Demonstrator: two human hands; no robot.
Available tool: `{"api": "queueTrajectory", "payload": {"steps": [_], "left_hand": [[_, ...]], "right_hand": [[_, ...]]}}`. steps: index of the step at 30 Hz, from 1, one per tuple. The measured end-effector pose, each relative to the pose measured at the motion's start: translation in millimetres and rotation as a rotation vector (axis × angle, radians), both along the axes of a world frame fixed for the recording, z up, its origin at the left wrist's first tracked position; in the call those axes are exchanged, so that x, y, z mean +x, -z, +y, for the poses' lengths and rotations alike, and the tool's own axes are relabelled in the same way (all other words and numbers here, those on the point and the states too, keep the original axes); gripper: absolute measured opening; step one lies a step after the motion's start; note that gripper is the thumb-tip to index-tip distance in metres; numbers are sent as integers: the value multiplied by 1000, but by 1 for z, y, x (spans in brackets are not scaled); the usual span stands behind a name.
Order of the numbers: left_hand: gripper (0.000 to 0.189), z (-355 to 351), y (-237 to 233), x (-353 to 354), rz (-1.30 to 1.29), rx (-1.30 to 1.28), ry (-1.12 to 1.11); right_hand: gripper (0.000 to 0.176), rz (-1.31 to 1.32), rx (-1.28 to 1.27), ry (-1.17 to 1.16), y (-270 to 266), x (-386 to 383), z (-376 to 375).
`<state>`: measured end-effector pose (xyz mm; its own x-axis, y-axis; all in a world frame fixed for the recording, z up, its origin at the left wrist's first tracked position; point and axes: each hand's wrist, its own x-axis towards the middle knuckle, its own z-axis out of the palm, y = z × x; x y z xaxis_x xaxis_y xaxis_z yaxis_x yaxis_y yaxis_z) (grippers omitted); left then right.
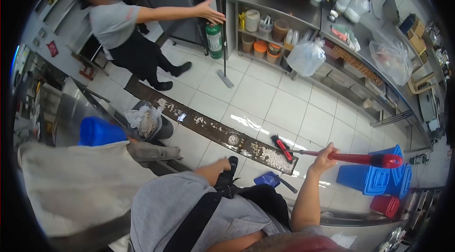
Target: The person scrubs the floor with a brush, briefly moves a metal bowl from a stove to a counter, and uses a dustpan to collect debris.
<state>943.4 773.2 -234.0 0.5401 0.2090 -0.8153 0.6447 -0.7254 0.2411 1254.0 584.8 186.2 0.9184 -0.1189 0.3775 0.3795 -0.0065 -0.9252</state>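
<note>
My right hand [324, 159] is closed round the red handle of a brush [353, 158]. Its red head with black bristles [283, 149] rests over the right end of a dark floor channel [213, 131], which is spotted with pale residue. My left hand [221, 166] hangs low near my black shoe, with its fingers too small and blurred to make out. A blue dustpan [268, 179] with a dark handle lies on the white tiles below the channel, between my two hands.
A person [113, 29] stands at the upper left with an arm stretched towards a squeegee pole [224, 29]. A green cylinder [214, 41] stands beside it. Blue bins [374, 176] are at the right, a filled waste bin [163, 128] at the left, and steel shelving [279, 13] at the back.
</note>
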Motion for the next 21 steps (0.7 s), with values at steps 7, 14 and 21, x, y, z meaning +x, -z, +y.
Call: {"api": "queueTrajectory", "payload": {"steps": [7, 14, 21], "left_hand": [[64, 28, -129, -54, 7, -28, 281], [33, 78, -146, -32, 50, 250, 120], [51, -121, -167, 74, -226, -82, 536]], "right_hand": [[29, 202, 54, -6, -50, -65, -61], [32, -246, 494, -22, -147, -134, -178], [47, -409, 270, -27, -217, -167, -237]]}}
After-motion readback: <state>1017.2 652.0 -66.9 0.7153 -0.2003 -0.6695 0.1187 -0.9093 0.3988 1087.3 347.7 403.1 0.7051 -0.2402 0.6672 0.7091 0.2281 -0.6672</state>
